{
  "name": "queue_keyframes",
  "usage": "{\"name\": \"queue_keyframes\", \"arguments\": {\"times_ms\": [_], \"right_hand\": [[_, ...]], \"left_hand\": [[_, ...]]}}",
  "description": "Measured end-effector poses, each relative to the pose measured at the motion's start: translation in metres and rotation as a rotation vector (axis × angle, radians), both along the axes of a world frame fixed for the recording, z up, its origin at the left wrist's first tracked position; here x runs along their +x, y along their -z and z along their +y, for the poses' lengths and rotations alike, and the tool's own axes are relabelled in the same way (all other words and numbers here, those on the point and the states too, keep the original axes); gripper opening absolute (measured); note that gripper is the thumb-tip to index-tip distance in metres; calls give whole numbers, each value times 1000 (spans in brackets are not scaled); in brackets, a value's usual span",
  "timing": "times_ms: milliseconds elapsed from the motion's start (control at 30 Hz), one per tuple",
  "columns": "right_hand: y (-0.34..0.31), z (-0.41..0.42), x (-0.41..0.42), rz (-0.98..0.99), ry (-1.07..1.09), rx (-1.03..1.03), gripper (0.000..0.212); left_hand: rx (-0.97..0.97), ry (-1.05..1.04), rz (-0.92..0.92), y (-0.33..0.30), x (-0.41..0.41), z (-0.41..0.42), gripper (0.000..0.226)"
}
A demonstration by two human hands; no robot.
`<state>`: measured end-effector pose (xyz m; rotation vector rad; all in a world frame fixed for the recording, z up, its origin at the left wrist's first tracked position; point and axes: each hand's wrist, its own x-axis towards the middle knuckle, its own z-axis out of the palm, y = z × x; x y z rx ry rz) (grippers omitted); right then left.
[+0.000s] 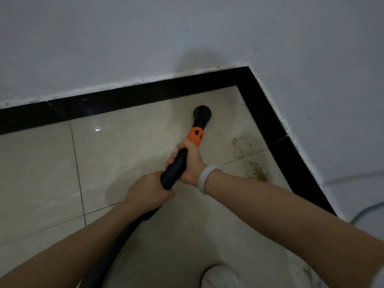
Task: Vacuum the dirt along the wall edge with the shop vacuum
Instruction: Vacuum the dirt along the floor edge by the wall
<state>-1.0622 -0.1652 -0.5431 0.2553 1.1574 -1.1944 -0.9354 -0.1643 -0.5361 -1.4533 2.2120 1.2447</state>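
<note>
Both hands hold a black vacuum wand (pixel 175 166) with an orange collar (pixel 195 136). Its round black nozzle (pixel 202 113) is down on the beige tiled floor near the room's corner. My right hand (pixel 190 161) grips the wand just below the orange collar and wears a white wristband. My left hand (pixel 148 192) grips the wand's lower end, where the black hose (pixel 116 244) runs back toward me. Brown dirt (pixel 250 161) lies scattered on the tile to the right of the nozzle, close to the black skirting (pixel 276 142) of the right wall.
White walls meet in a corner (pixel 250 63) at the upper right, with black skirting (pixel 104 104) along both. A pale cord (pixel 367 210) lies by the right wall. A white shoe (pixel 220 276) shows at the bottom edge.
</note>
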Motion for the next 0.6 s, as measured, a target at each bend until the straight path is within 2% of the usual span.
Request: {"name": "queue_keyframes", "arguments": {"times_ms": [233, 600], "right_hand": [[-1, 12, 12, 14, -47, 12, 15], [-3, 127, -41, 24, 293, 142, 21]], "left_hand": [[-15, -19, -33, -6, 8, 16, 21], [163, 317, 48, -5, -42, 90, 23]]}}
